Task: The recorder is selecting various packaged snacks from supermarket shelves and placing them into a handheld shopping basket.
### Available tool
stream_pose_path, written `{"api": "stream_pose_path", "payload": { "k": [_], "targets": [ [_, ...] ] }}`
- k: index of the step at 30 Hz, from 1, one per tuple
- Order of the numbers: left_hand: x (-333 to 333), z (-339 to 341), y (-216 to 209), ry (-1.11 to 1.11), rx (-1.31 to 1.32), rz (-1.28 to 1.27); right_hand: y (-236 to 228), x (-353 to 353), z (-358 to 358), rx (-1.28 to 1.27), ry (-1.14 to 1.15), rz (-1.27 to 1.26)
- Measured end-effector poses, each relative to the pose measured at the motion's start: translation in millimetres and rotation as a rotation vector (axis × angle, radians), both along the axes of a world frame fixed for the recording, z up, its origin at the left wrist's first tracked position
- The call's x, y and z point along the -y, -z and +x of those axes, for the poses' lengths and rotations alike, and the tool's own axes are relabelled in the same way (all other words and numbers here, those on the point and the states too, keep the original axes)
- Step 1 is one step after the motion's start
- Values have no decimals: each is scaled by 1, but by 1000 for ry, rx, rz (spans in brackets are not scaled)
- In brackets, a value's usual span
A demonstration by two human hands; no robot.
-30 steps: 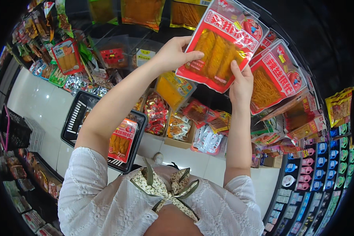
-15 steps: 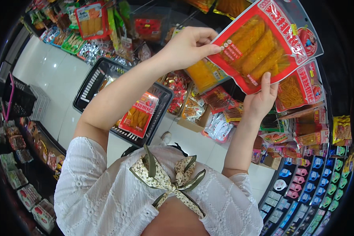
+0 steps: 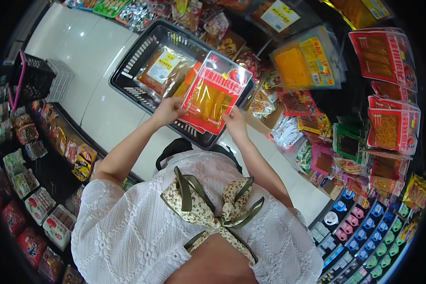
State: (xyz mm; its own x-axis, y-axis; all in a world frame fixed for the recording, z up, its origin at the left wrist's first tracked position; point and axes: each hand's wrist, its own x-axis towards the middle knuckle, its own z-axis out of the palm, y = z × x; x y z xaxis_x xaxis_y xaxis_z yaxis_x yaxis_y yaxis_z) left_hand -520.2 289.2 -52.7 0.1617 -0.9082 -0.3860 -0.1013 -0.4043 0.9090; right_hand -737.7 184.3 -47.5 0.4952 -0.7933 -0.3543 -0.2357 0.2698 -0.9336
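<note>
A flat red snack packet (image 3: 212,102) with a clear window over yellow-brown strips lies tilted above the right part of a black shopping basket (image 3: 119,74). My left hand (image 3: 170,111) pinches its left edge, and my right hand (image 3: 235,126) grips the edge opposite. Beneath it shows the edge of another red packet, mostly covered. Deeper in the basket rests a brown food packet (image 3: 155,71) with a pale label, next to a partly hidden orange one.
Hanging yellow packets (image 3: 296,66) and red packets (image 3: 381,54) fill the rack at right. Cartons of small snacks (image 3: 265,106) stand beside the basket. A second black basket with a pink handle (image 3: 19,80) stands far left, and shelves of goods (image 3: 42,206) curve along the left.
Both hands have brought the red packet from up by the rack down and left to the basket. The view has shifted, showing more of the rack.
</note>
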Motion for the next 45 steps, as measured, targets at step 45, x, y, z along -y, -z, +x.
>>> {"api": "stream_pose_path", "payload": {
  "k": [45],
  "targets": [
    [394, -195, -247, 122, 243, -914, -263, 299, -159, 309, 685, -676]
  ]
}}
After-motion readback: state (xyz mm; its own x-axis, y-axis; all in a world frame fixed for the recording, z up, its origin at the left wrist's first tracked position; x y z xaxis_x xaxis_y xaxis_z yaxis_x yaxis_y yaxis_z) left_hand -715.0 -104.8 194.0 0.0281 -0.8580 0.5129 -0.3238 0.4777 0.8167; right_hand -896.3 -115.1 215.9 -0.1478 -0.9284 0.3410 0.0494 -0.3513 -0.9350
